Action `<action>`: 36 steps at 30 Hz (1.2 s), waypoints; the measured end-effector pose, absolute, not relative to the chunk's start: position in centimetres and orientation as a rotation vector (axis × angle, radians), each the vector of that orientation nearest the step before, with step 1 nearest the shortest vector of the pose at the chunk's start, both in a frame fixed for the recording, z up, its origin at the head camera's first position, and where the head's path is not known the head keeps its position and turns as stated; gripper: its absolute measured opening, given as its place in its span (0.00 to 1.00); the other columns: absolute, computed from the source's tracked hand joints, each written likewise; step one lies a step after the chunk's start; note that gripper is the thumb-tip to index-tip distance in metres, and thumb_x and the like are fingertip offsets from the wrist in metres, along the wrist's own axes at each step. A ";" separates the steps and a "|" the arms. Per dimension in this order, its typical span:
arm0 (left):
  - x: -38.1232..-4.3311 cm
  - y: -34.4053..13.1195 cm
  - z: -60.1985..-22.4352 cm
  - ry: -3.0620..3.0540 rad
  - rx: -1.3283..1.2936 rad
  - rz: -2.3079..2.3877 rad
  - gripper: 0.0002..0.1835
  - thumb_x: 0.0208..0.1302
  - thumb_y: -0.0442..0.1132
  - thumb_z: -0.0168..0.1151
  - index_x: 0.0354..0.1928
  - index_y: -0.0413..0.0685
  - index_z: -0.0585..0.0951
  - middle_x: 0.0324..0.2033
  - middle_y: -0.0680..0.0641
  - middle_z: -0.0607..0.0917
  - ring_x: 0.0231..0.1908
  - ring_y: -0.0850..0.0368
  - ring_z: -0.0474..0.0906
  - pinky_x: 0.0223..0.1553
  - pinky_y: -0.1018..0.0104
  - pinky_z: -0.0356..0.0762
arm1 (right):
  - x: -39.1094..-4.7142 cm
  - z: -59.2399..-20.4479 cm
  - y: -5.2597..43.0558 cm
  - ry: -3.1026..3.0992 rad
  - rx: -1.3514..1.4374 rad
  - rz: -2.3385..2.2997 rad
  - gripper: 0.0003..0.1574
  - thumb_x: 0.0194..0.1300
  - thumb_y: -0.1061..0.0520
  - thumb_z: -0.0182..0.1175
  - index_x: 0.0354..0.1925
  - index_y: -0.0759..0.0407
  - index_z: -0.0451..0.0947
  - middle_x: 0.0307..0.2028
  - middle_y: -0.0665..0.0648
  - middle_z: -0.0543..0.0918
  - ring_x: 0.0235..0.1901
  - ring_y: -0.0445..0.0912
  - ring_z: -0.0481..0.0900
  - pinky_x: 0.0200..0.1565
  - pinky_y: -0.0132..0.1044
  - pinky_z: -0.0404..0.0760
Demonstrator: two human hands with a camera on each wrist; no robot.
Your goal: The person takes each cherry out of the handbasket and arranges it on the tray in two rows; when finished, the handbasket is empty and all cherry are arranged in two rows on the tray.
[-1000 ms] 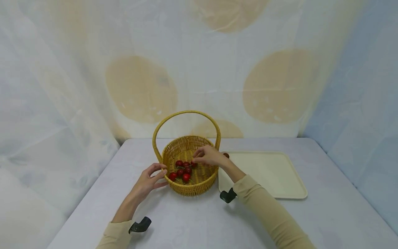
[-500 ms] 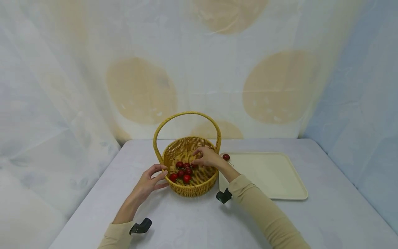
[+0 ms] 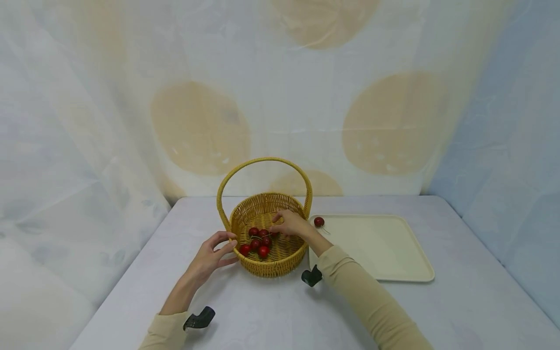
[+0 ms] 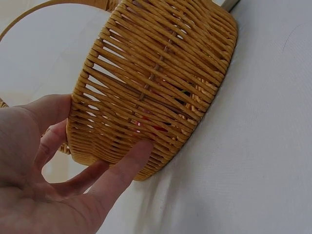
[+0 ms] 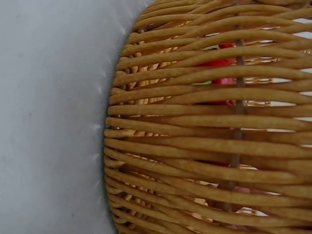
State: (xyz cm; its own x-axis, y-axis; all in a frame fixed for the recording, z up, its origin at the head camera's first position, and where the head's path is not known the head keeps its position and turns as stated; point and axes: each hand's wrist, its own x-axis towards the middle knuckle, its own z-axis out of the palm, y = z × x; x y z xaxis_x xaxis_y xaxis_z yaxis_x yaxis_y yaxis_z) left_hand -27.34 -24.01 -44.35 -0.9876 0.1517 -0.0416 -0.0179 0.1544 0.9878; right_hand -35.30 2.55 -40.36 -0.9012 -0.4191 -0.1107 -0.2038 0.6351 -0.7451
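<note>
A round wicker basket (image 3: 271, 268) with a tall arched handle stands on the table, several red cherries (image 3: 263, 251) inside it. At its left side my left hand (image 3: 209, 255) grips the rim. In the left wrist view the left hand (image 4: 63, 180) pinches the wicker wall (image 4: 151, 83), one finger against the outside and others behind the rim. My right hand (image 3: 294, 226) reaches over the right rim into the basket, fingertips at the rightmost cherry (image 3: 274, 234); whether they pinch it is hidden. The right wrist view shows mostly the basket's weave (image 5: 204, 122), with red behind it.
A cream rectangular tray (image 3: 376, 248) lies right of the basket, partly behind the right forearm. One cherry (image 3: 319, 221) with a stem sits at its far left corner. The table (image 3: 258, 311) is white, with hanging cloth (image 3: 288, 97) behind and beside it.
My right hand has sunk slightly into the basket and its forearm has shifted left, uncovering the cherry on the tray. My left hand stays on the rim.
</note>
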 end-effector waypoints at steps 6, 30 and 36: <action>-27.4 -24.0 -44.2 2.281 0.153 1.957 0.27 0.66 0.47 0.63 0.60 0.40 0.70 0.63 0.40 0.67 0.60 0.39 0.75 0.51 0.46 0.84 | -35.4 -40.2 2.5 2.577 -0.502 -1.122 0.27 0.67 0.53 0.63 0.59 0.64 0.72 0.44 0.67 0.84 0.36 0.61 0.86 0.38 0.50 0.88; -27.4 -24.3 -44.3 2.280 0.117 1.960 0.27 0.66 0.47 0.64 0.61 0.41 0.70 0.62 0.43 0.68 0.60 0.41 0.74 0.50 0.47 0.85 | -35.6 -40.8 2.1 2.640 -0.503 -1.052 0.15 0.65 0.57 0.66 0.48 0.63 0.80 0.35 0.69 0.86 0.32 0.61 0.86 0.35 0.47 0.88; -27.3 -24.4 -44.4 2.286 0.117 1.961 0.27 0.66 0.48 0.64 0.61 0.41 0.71 0.62 0.43 0.69 0.59 0.43 0.75 0.50 0.47 0.85 | -35.1 -40.1 2.1 2.637 -0.519 -1.083 0.15 0.65 0.57 0.65 0.47 0.64 0.80 0.35 0.67 0.85 0.32 0.61 0.86 0.34 0.47 0.88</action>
State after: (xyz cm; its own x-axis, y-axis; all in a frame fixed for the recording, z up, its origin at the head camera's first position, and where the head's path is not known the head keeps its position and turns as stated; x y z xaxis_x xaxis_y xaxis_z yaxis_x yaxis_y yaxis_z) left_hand -27.28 -24.45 -44.40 -0.9889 0.1414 -0.0461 -0.0240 0.1538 0.9878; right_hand -35.08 2.08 -40.13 -0.9071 -0.4116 -0.0882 -0.2309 0.6616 -0.7134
